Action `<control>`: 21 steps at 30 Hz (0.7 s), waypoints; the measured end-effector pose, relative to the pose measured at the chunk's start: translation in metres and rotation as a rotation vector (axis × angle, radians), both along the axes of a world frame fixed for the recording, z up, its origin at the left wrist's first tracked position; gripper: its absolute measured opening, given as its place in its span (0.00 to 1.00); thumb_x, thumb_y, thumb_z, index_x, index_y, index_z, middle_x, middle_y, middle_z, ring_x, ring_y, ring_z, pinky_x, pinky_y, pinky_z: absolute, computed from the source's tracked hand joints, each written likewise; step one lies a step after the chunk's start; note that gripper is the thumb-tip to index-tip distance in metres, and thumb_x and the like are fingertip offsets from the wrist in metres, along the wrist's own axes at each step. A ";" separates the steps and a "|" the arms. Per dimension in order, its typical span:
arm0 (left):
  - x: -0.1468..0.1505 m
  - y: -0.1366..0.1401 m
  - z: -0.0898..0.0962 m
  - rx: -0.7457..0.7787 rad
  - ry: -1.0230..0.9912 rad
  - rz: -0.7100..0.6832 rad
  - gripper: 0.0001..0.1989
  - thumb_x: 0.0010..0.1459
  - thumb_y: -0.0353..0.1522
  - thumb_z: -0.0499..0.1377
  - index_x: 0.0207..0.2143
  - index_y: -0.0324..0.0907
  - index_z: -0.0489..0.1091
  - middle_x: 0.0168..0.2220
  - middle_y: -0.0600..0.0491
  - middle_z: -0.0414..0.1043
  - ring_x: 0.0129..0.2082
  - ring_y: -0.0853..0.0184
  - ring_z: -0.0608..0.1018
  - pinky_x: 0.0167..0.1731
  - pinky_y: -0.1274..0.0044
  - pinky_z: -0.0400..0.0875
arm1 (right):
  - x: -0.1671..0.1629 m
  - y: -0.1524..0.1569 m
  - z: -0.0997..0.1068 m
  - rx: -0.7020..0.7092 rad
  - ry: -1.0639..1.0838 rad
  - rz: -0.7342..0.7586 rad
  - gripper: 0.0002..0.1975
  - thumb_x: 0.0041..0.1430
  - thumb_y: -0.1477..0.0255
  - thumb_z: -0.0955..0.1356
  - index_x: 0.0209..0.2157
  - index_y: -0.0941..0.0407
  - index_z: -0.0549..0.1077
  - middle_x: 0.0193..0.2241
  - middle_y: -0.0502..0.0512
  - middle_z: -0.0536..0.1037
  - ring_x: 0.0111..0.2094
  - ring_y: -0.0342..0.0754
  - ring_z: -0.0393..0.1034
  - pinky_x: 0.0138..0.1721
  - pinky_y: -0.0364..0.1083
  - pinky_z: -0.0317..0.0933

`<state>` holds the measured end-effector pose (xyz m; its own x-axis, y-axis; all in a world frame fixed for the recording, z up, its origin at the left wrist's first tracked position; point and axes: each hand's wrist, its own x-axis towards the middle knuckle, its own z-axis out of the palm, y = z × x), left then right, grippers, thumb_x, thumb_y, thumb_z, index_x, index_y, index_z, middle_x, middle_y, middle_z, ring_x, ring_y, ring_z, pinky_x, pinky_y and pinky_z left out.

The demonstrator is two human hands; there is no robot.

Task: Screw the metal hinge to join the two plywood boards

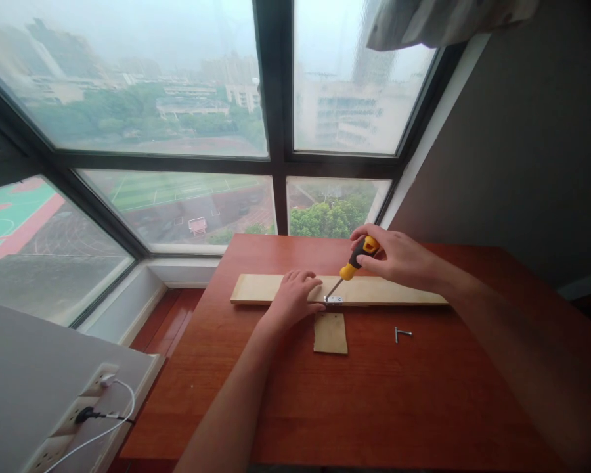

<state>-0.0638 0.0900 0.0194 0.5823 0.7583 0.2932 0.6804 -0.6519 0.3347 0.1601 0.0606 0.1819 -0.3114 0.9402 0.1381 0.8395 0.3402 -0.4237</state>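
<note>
A long pale wooden board [259,289] lies across the table. My left hand [297,293] grips it left of the middle, its fingers over the top and the thumb at the near edge. Close to that thumb, a small silver metal bracket [333,300] sits at the board's near edge. My right hand [391,253] is closed around the yellow and black handle of a screwdriver [359,257]. The screwdriver slants down to the left, its tip at the bracket; whether a screw is under it is too small to tell.
A small rectangular wooden piece [330,334] with a hole near its top lies before the board. Two screws [402,334] lie to the right on the reddish-brown table [364,401]. Windows [172,210] stand behind; plugged-in cables [123,394] run at the lower left.
</note>
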 end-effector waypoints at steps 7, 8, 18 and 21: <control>0.000 -0.003 0.011 -0.104 -0.012 0.012 0.09 0.49 0.36 0.66 0.34 0.47 0.73 0.36 0.54 0.70 0.40 0.64 0.73 0.42 0.72 0.61 | -0.010 0.002 -0.001 0.100 -0.077 -0.071 0.13 0.59 0.61 0.63 0.41 0.53 0.70 0.29 0.52 0.76 0.29 0.47 0.69 0.30 0.45 0.59; 0.000 -0.003 0.011 -0.121 -0.005 0.008 0.08 0.49 0.36 0.66 0.33 0.46 0.73 0.35 0.54 0.71 0.39 0.64 0.73 0.42 0.72 0.61 | -0.010 0.002 -0.001 0.084 -0.050 -0.044 0.13 0.58 0.63 0.64 0.42 0.53 0.69 0.31 0.52 0.77 0.31 0.47 0.70 0.31 0.44 0.60; 0.001 -0.001 0.010 -0.171 -0.063 -0.025 0.02 0.52 0.32 0.62 0.30 0.43 0.72 0.28 0.55 0.69 0.28 0.69 0.71 0.30 0.78 0.61 | -0.013 0.002 0.001 0.124 -0.147 -0.071 0.14 0.59 0.59 0.63 0.41 0.53 0.70 0.30 0.52 0.76 0.29 0.48 0.69 0.28 0.45 0.56; 0.001 -0.001 0.009 -0.181 -0.080 -0.032 0.02 0.52 0.32 0.61 0.30 0.43 0.71 0.27 0.56 0.68 0.27 0.70 0.70 0.29 0.79 0.61 | -0.013 0.003 -0.001 0.131 -0.121 -0.058 0.12 0.59 0.62 0.63 0.41 0.53 0.69 0.31 0.52 0.76 0.30 0.48 0.69 0.30 0.45 0.57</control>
